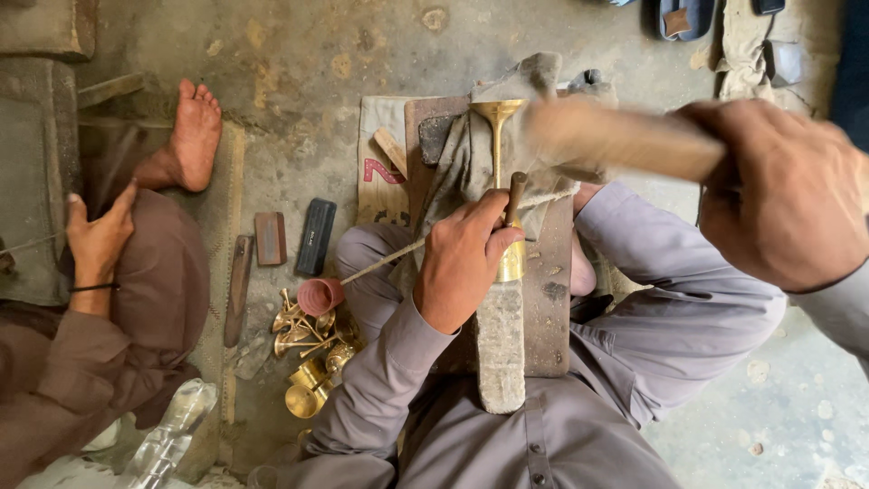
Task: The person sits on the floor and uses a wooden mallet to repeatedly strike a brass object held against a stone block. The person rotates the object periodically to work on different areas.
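i see a long wooden board [549,308] lying across my lap, running away from me toward the concrete floor [299,63], with a grey stone bar [501,349] laid along it. a rag [471,158] is bunched at the far end. raised at the upper right, my right hand [783,195] is closed around a wooden mallet [625,140], which is blurred and points left, above the work. my left hand [462,263] sits lower and nearer the work, fingers curled around a wooden-handled punch [515,201] held roughly upright over a small brass piece [512,261] on the stone bar. beyond it lies a brass goblet stem [497,136], long axis running straight away from me, flared end far. the brass looks bright yellow and polished. to my left, more brass pieces [308,358] are heaped on the floor beside a pink cup [320,296], near another person's hand [98,237].
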